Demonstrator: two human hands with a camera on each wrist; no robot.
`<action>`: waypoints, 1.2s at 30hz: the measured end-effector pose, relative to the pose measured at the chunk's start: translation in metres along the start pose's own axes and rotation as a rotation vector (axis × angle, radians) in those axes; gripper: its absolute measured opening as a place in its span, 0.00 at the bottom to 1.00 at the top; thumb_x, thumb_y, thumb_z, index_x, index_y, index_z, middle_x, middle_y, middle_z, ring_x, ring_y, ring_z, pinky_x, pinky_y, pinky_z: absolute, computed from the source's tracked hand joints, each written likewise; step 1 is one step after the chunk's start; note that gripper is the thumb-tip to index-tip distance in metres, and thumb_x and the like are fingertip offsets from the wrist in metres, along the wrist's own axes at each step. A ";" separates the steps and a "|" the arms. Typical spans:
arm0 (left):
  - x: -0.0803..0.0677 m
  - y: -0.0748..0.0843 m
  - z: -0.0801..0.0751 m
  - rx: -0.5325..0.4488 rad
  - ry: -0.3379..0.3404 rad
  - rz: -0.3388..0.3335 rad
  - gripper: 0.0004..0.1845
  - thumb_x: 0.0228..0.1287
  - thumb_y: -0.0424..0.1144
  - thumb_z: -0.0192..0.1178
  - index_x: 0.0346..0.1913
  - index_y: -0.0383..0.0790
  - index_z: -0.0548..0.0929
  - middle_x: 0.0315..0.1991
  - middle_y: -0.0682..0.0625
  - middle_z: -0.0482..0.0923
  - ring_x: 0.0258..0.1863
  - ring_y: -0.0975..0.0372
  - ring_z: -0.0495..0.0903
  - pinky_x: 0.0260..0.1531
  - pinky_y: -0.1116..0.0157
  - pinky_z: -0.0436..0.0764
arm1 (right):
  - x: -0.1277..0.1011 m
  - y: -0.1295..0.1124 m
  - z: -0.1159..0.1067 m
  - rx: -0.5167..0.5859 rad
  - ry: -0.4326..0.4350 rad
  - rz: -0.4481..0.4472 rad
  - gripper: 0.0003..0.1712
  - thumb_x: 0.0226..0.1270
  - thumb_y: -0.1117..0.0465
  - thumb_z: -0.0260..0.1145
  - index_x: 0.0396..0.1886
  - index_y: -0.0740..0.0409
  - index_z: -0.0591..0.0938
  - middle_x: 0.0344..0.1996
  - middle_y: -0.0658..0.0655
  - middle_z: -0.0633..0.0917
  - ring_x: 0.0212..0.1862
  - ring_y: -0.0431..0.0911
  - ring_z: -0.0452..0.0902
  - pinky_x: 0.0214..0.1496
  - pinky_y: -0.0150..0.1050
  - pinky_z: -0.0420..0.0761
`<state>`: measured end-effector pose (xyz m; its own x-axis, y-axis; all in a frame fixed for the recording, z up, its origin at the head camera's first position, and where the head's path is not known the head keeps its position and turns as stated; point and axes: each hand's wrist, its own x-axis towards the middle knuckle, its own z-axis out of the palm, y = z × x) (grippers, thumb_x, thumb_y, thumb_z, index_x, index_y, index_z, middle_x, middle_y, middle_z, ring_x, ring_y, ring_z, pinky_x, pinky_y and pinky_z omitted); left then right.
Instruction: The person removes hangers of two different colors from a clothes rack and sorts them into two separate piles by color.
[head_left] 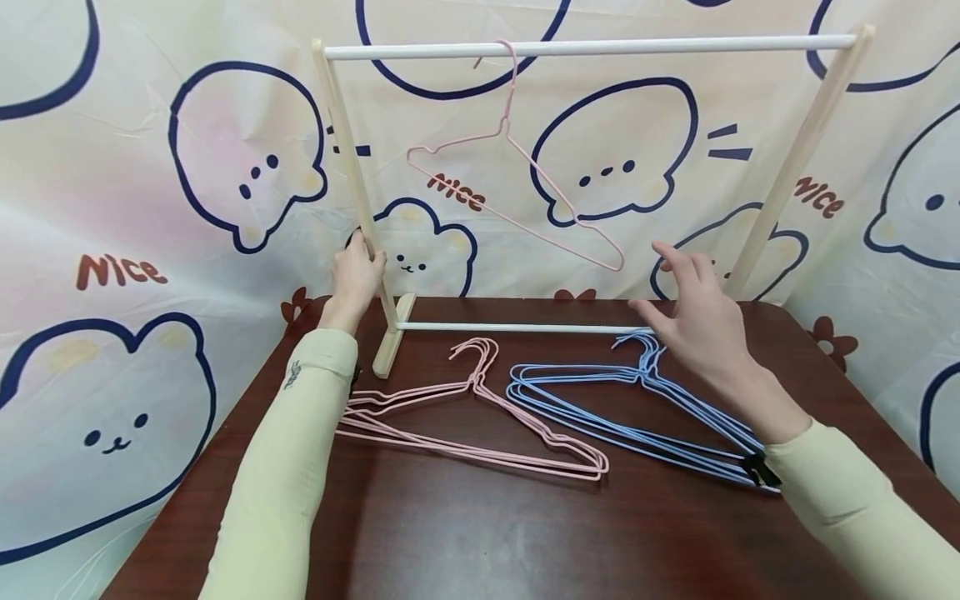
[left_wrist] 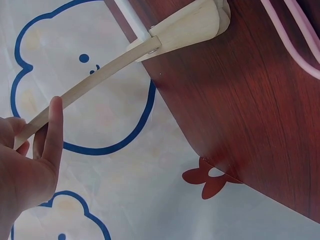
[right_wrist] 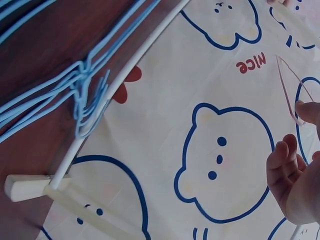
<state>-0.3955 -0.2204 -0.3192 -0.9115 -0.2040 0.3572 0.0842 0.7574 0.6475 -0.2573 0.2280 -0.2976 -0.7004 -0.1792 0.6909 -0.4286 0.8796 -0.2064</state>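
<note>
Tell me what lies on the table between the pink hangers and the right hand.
In the head view, the stack of blue hangers lies there, right of the pink hangers; the right hand hovers above their hooks.

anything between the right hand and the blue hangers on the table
Nothing visible. The right hand hovers open just above the blue hangers, near their hooks, with only air between them.

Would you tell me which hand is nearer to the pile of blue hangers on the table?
The right hand: it hovers open just above the blue hangers. The left hand holds the rack's left post, beyond the pink hangers.
</note>
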 end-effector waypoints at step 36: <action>-0.001 0.002 0.000 0.023 0.016 0.012 0.17 0.74 0.41 0.50 0.58 0.34 0.71 0.43 0.32 0.81 0.38 0.41 0.86 0.22 0.59 0.86 | 0.043 -0.022 0.036 0.083 0.283 -0.259 0.30 0.62 0.68 0.65 0.66 0.59 0.76 0.22 0.59 0.80 0.21 0.47 0.72 0.18 0.35 0.63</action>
<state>-0.3946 -0.2187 -0.3177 -0.9040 -0.2043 0.3755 0.0856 0.7741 0.6273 -0.2984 0.1856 -0.2883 -0.3830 -0.2521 0.8887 -0.6232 0.7806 -0.0472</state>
